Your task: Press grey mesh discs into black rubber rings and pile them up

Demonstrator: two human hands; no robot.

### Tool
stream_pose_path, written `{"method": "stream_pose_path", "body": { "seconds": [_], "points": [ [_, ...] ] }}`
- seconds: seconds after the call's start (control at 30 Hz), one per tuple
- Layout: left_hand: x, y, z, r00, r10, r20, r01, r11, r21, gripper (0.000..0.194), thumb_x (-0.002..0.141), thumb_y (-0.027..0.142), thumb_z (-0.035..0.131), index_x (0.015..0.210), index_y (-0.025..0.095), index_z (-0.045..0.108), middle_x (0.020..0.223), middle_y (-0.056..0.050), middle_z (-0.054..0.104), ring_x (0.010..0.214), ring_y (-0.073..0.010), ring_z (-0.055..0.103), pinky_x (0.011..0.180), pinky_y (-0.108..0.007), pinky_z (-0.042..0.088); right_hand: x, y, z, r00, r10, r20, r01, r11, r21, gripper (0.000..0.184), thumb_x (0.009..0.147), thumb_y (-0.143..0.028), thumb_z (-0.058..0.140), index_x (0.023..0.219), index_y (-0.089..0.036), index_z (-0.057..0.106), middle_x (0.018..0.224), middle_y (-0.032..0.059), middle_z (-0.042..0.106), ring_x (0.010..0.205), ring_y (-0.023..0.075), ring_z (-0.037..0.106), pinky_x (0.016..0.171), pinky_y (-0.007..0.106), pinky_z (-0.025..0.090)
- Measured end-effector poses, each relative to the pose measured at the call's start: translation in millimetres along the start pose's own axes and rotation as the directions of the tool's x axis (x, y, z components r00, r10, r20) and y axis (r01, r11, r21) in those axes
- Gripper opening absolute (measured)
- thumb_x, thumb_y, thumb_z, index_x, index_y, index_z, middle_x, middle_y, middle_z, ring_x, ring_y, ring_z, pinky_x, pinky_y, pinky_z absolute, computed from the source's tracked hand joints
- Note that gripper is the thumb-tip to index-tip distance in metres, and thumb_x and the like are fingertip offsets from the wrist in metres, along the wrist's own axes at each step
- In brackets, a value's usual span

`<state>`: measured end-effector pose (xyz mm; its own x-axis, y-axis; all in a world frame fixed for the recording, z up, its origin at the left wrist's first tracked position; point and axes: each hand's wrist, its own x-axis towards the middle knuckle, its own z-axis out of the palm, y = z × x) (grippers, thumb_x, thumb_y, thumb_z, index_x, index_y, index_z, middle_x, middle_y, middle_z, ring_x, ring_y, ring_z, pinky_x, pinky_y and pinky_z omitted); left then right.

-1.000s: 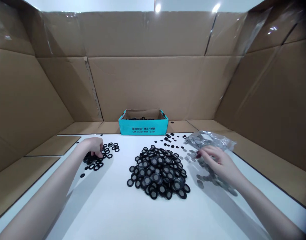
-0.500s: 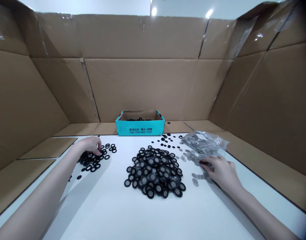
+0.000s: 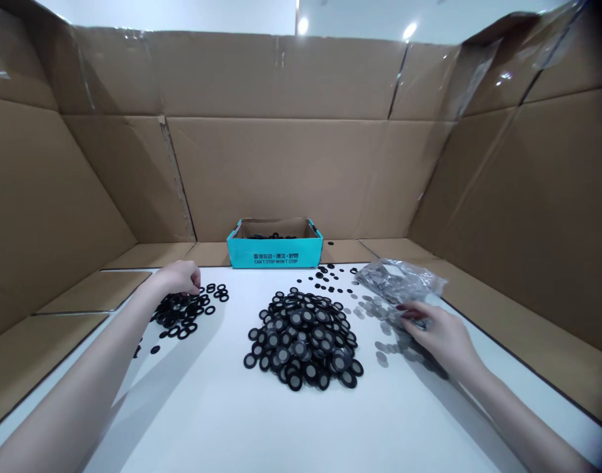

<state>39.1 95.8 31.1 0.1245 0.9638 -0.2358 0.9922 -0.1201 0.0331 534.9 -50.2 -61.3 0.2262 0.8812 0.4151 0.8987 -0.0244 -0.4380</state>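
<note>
"What do we find furthest left of the heap?"

"We see the left grip (image 3: pixel 178 278) just beside it, fingers curled down at the edge of a small cluster of black rings (image 3: pixel 180 316). We can't tell whether that grip is clenched on a ring or only resting there."

"And the heap itself?"

"The heap of black-rimmed discs (image 3: pixel 301 341) lies on the white surface (image 3: pixel 192 407), with grey centres showing on many of them. Behind the heap stands a teal cardboard box (image 3: pixel 274 253) holding more black rings, and loose black rings (image 3: pixel 327 279) are scattered between the two."

"What do we have to the right of the heap?"

"Behind and to its right we have a clear plastic bag (image 3: pixel 399 280) packed with grey discs. Loose grey discs (image 3: pixel 382 356) are spread over the surface in front of the bag, well right of the heap. The right grip (image 3: pixel 443 338) sits over them, just in front of the bag, its fingers bent and reaching down. We can't tell whether it is grasping any."

"And around all this?"

"Cardboard walls (image 3: pixel 301 164) rise behind the heap and on both sides."
</note>
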Motion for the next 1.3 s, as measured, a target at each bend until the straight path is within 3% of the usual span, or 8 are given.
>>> {"method": "stream_pose_path", "body": {
  "seconds": [0.2,0.4,0.57,0.67,0.77,0.9,1.0,1.3],
  "points": [
    [-9,13,-5.8,0.996,0.058,-0.07,-0.061,0.997,-0.044,0.016,0.061,0.025,0.061,0.072,0.021,0.071,0.082,-0.002,0.075,0.081,-0.0209,0.068,0.064,-0.022,0.044,1,-6,-7,0.997,0.063,0.033,-0.067,0.989,0.135,0.028,0.074,-0.044,0.057,0.078,-0.022,0.072,0.078,0.0072,0.075,0.073,0.0275,0.07,0.069,0.039,0.052],
    [-21,26,-15.7,0.977,0.117,-0.179,-0.145,0.978,-0.153,0.02,0.068,0.031,0.06,0.078,0.018,0.072,0.079,-0.004,0.074,0.077,-0.0217,0.067,0.064,-0.025,0.045,8,-17,-7,0.993,0.115,0.011,-0.114,0.963,0.243,0.028,0.07,-0.048,0.062,0.073,-0.022,0.072,0.078,0.0086,0.074,0.074,0.0295,0.068,0.07,0.041,0.049],
    [-39,49,-22.5,0.937,0.257,-0.238,-0.32,0.903,-0.288,0.029,0.077,0.038,0.057,0.091,0.016,0.07,0.085,-0.004,0.074,0.078,-0.0185,0.065,0.066,-0.024,0.047,13,-55,-11,0.999,0.046,0.008,-0.046,0.925,0.377,0.032,0.073,-0.05,0.061,0.077,-0.02,0.071,0.085,0.0099,0.074,0.076,0.0268,0.066,0.065,0.037,0.048],
    [-52,69,-23.7,0.901,0.366,-0.232,-0.431,0.812,-0.394,0.03,0.08,0.037,0.057,0.095,0.015,0.069,0.088,-0.006,0.073,0.079,-0.0173,0.066,0.067,-0.024,0.05,12,-97,-13,0.999,-0.038,0.03,0.017,0.858,0.514,0.031,0.076,-0.047,0.064,0.08,-0.018,0.073,0.086,0.0104,0.075,0.076,0.0251,0.065,0.057,0.032,0.042],
    [-66,88,-21.9,0.853,0.463,-0.241,-0.512,0.65,-0.562,0.028,0.078,0.036,0.064,0.091,0.013,0.069,0.081,-0.007,0.072,0.072,-0.0162,0.065,0.061,-0.024,0.05,8,-140,-8,0.991,-0.131,0.023,0.089,0.782,0.617,0.024,0.077,-0.041,0.065,0.083,-0.02,0.075,0.087,0.0082,0.076,0.077,0.0235,0.065,0.061,0.033,0.042],
    [-77,108,-14.1,0.822,0.527,-0.217,-0.49,0.458,-0.742,0.026,0.077,0.036,0.07,0.084,0.011,0.066,0.074,-0.005,0.069,0.065,-0.0133,0.064,0.06,-0.024,0.052,-3,-181,8,0.969,-0.243,0.047,0.123,0.639,0.76,0.022,0.078,-0.034,0.067,0.095,-0.022,0.072,0.083,0.0053,0.074,0.079,0.0216,0.065,0.072,0.035,0.045],
    [-80,117,-6.7,0.812,0.554,-0.187,-0.426,0.342,-0.838,0.025,0.077,0.033,0.071,0.085,0.01,0.065,0.074,-0.005,0.069,0.065,-0.013,0.066,0.064,-0.025,0.055,-7,-195,16,0.96,-0.273,0.064,0.109,0.574,0.811,0.02,0.078,-0.033,0.068,0.096,-0.023,0.069,0.081,0.0034,0.073,0.078,0.0207,0.065,0.077,0.036,0.044],
    [-84,129,3.6,0.779,0.593,-0.204,-0.366,0.166,-0.916,0.017,0.078,0.022,0.074,0.085,0.01,0.064,0.074,-0.005,0.071,0.067,-0.012,0.068,0.062,-0.021,0.055,-10,-196,21,0.98,-0.197,0.001,0.121,0.609,0.784,0.012,0.077,-0.031,0.069,0.086,-0.023,0.067,0.08,0.001,0.071,0.077,0.0185,0.063,0.072,0.032,0.042]
  ]
}}
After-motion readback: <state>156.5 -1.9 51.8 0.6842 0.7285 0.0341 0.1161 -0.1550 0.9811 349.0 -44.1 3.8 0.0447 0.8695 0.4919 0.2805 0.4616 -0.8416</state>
